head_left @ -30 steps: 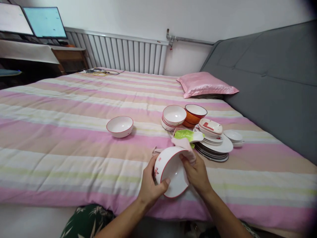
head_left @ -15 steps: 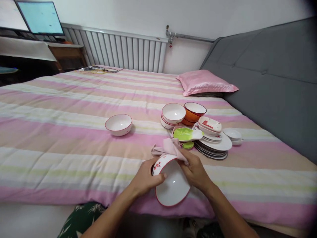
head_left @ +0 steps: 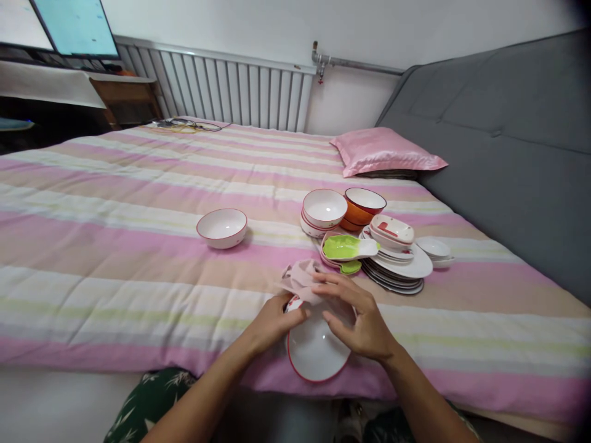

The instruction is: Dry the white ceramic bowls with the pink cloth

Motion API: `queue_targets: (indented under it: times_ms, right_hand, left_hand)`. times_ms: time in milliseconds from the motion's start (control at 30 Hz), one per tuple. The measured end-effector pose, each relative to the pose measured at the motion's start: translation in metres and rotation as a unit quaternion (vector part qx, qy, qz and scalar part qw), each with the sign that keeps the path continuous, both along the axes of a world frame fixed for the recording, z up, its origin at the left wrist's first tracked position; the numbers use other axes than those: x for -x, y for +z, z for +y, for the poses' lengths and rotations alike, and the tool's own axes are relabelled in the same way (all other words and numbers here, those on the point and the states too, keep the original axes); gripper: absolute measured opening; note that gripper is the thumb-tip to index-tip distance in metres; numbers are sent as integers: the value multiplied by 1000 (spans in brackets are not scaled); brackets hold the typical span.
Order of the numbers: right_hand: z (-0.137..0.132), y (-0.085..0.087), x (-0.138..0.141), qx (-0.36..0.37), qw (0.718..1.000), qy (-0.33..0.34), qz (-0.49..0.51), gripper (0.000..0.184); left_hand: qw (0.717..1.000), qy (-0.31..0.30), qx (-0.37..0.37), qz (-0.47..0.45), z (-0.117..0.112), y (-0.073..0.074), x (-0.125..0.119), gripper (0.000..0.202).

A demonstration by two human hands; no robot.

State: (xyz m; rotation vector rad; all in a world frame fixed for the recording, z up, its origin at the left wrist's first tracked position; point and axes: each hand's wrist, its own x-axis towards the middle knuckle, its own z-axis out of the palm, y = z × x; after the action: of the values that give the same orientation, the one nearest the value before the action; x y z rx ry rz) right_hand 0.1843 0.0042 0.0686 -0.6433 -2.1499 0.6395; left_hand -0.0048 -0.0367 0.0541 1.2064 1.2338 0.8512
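Observation:
My left hand [head_left: 273, 321] grips the rim of a white bowl with a red edge [head_left: 315, 354], tilted toward me near the bed's front edge. My right hand [head_left: 357, 315] lies over the bowl's upper part and presses a pale pink cloth [head_left: 300, 277] against it, fingers partly stretched. The cloth bunches over the bowl's far rim.
A single white bowl [head_left: 222, 227] sits on the striped bedspread [head_left: 115, 246] to the left. Stacked bowls [head_left: 324, 212], an orange bowl [head_left: 363, 208], a green dish [head_left: 344, 247] and a pile of plates [head_left: 399, 267] lie just beyond. A pink pillow [head_left: 385, 152] and grey headboard [head_left: 508, 141] stand at right.
The bowl has tipped lower and flatter toward me. My right hand slid with the cloth from the right rim across to the upper left of the bowl.

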Motion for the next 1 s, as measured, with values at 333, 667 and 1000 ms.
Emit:
queue_targets:
  times_ms: [333, 667, 1000]
  right_hand:
    - [5, -17, 0, -35, 989, -81, 117, 24]
    - [0, 3, -4, -13, 1000, 10, 24, 24]
    - [8, -18, 1, 42, 994, -101, 1, 26]
  left_hand:
    - [998, -9, -12, -63, 2, -4, 1, 48]
    - [991, 17, 74, -110, 2, 2, -2, 38]
    - [984, 31, 106, -138, -1, 5, -2, 44]
